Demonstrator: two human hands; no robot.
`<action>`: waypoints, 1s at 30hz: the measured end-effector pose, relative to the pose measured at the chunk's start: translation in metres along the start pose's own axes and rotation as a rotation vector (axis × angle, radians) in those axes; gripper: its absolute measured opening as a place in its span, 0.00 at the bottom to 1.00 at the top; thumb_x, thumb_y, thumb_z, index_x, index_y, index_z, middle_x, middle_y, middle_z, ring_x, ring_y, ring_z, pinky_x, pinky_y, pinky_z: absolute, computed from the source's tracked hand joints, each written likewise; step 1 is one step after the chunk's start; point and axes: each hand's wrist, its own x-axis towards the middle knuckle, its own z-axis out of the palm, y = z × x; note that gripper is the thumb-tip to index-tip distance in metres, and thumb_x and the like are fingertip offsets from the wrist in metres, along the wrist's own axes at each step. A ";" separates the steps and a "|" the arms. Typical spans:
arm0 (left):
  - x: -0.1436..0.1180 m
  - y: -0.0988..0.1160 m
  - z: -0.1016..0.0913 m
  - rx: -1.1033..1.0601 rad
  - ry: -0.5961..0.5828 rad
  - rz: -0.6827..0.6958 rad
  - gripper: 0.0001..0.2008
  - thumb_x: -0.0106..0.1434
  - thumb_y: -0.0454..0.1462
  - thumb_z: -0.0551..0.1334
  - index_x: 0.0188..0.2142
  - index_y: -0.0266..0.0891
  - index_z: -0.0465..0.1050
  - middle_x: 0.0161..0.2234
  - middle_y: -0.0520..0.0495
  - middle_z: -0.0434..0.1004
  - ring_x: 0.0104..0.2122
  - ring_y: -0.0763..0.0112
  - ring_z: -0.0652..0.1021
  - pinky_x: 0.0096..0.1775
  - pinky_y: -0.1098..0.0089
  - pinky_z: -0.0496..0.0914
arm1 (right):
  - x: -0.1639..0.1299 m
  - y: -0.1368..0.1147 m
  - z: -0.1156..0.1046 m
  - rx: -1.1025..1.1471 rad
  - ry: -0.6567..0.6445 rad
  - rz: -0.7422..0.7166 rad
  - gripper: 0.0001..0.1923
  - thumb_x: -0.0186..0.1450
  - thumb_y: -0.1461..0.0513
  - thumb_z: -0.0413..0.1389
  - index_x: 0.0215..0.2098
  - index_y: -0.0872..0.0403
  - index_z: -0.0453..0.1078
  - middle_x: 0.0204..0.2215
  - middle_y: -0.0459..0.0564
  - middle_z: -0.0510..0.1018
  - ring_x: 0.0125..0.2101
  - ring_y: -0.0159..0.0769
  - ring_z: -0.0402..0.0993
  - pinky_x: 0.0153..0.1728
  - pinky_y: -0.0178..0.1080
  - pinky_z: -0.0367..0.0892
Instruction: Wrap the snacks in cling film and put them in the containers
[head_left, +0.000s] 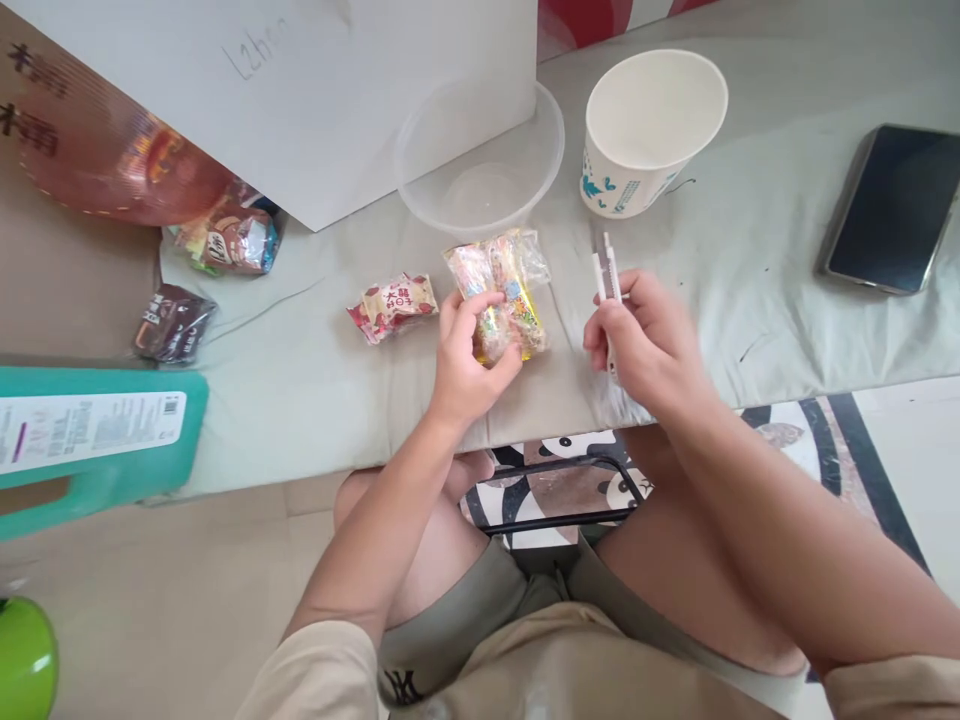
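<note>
My left hand (pixel 469 350) grips a clear, colourful snack packet (pixel 501 283) that lies on the pale green table cover (pixel 300 360). My right hand (pixel 645 335) is closed around a small white utility knife (pixel 607 270), whose tip points away from me just right of the packet. A red-and-white snack packet (pixel 392 305) lies to the left of my left hand. Beyond the hands stand a clear plastic bowl (pixel 480 160) and a white paper cup (pixel 649 130), both with nothing visible inside.
A dark phone (pixel 896 208) lies at the right. A white box (pixel 300 90) stands at the back left, with more snack packets (pixel 232 235) and a dark wrapper (pixel 172 322) beside it. A teal box (pixel 97 430) sits at the left edge. My knees are under the table.
</note>
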 end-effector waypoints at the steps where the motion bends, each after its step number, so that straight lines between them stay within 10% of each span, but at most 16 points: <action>1: -0.001 -0.001 -0.001 0.003 0.001 -0.007 0.18 0.65 0.46 0.67 0.53 0.47 0.74 0.50 0.44 0.72 0.52 0.61 0.76 0.55 0.59 0.72 | -0.002 -0.002 0.005 0.047 -0.030 0.017 0.07 0.71 0.56 0.52 0.37 0.48 0.64 0.19 0.39 0.71 0.18 0.31 0.65 0.25 0.37 0.61; 11: -0.001 0.008 -0.003 0.051 0.027 -0.043 0.12 0.68 0.50 0.65 0.42 0.46 0.74 0.45 0.44 0.71 0.49 0.61 0.76 0.42 0.65 0.75 | -0.014 -0.006 0.032 0.357 -0.355 0.155 0.15 0.69 0.50 0.56 0.35 0.52 0.71 0.25 0.44 0.77 0.27 0.32 0.74 0.32 0.37 0.71; 19: -0.005 0.008 -0.005 0.060 -0.111 -0.002 0.10 0.70 0.42 0.61 0.45 0.43 0.78 0.55 0.40 0.69 0.46 0.65 0.79 0.27 0.75 0.72 | -0.007 0.004 0.033 0.361 -0.253 0.157 0.24 0.66 0.40 0.60 0.36 0.52 0.72 0.29 0.46 0.80 0.29 0.32 0.78 0.34 0.36 0.75; 30: -0.006 0.006 -0.002 0.115 0.110 0.088 0.12 0.71 0.46 0.61 0.40 0.42 0.79 0.51 0.41 0.71 0.47 0.63 0.79 0.29 0.73 0.72 | -0.012 -0.009 0.024 0.269 -0.381 0.326 0.25 0.59 0.41 0.65 0.26 0.55 0.75 0.22 0.49 0.80 0.23 0.32 0.75 0.24 0.34 0.69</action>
